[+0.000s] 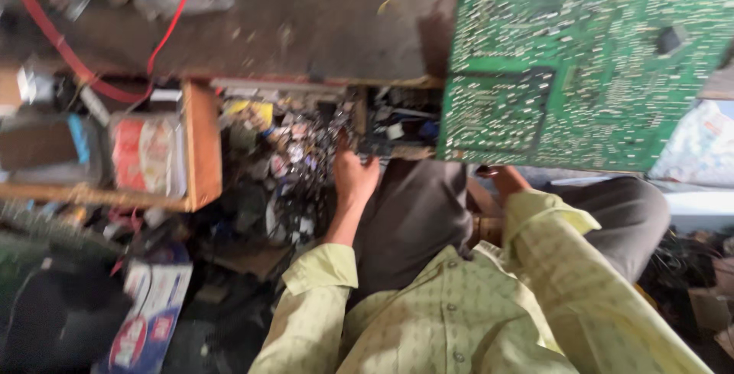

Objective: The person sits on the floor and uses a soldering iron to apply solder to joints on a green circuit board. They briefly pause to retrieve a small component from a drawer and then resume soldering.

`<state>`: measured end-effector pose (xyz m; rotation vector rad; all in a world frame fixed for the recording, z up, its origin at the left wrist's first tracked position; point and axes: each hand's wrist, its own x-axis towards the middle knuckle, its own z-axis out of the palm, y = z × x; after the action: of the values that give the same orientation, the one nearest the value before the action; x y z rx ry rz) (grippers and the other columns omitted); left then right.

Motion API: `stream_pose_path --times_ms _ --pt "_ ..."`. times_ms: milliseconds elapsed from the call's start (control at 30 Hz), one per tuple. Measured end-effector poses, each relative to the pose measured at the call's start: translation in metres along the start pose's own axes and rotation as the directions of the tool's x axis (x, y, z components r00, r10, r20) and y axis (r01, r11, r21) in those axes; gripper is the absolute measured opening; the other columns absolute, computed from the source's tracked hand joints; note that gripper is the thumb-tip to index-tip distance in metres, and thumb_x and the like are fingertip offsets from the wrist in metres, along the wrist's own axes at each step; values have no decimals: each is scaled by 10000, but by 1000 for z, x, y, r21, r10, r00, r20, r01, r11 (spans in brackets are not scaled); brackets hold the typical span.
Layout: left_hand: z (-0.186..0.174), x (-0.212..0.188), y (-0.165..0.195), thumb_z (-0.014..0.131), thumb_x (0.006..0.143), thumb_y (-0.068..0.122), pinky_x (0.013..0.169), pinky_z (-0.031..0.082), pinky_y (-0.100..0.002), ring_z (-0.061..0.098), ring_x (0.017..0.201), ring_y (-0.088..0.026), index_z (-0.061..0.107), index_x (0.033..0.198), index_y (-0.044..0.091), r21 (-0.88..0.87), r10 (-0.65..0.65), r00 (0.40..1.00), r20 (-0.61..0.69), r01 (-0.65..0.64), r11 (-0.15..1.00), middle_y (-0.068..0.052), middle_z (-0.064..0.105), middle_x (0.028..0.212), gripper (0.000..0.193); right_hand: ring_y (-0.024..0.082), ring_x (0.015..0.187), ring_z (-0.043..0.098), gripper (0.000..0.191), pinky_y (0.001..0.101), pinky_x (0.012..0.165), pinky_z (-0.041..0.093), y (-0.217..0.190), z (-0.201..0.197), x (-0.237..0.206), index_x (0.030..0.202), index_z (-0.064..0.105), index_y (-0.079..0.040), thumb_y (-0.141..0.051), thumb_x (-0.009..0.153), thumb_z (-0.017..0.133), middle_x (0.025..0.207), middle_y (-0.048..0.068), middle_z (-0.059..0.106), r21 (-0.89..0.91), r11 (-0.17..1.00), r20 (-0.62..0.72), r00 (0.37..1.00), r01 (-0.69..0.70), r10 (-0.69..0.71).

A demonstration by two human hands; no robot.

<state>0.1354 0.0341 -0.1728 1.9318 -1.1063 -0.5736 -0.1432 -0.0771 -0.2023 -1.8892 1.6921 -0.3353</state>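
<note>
Your left hand [353,171] reaches down at about 10 o'clock from your lap into a heap of small electronic parts [294,164] under the workbench [306,30]. Fingers are spread into the pile; the frame is blurred, so you cannot tell whether they have closed on a piece.

Your right hand [506,177] is up at 1 o'clock, mostly hidden beneath the lower edge of the large green circuit board [581,60]. It appears to prop that board from below; the grip itself is out of sight. The board sits solder side up, half on the bench, half hanging out over your knee.

At 9 o'clock: a wooden crate [200,148] with a red-and-white packet inside. A red cable [172,26] loops across the bench at 11 o'clock.

Risks, as a judgement: the overhanging board could tip off if the right hand shifts. Rummaging blind, the left fingers could catch sharp leads. The loose heap could slide and bury small parts.
</note>
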Motion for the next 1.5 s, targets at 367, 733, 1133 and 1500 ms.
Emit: stream_pose_path --times_ms 367,733,1133,1500 --pt "33 25 -51 623 888 155 826 561 -485 701 954 -419 702 996 48 -42 238 931 277 -236 971 -215 744 953 171 303 926 629 178 410 782 510 -29 -19 43 1104 694 -30 -58 943 623 1010 142 687 4 996 -46 995 91 -91" --pt "-37 -77 -64 653 929 244 711 541 -510 692 825 -435 774 1008 78 262 -213 894 394 113 958 -241 718 859 221 365 995 662 255 450 890 532 10 -107 -101 1074 739 -74 -70 831 663 1084 145 719 15 963 301 917 268 -260" --pt "-247 -146 133 751 901 160 467 395 -298 513 524 -98 821 959 35 -30 -76 836 543 109 994 -114 676 598 155 374 1297 575 647 469 1066 475 -184 -164 -196 1369 567 23 -315 870 802 1393 208 609 618 601 298 555 508 -776" --pt "-255 -123 173 719 1118 149 542 405 -268 503 595 -115 631 1270 35 -939 175 956 234 269 -215 -260 718 1162 209 211 986 746 263 349 871 598 -213 -174 -228 1317 632 1 -171 1128 567 1044 130 742 845 509 424 376 164 -824"
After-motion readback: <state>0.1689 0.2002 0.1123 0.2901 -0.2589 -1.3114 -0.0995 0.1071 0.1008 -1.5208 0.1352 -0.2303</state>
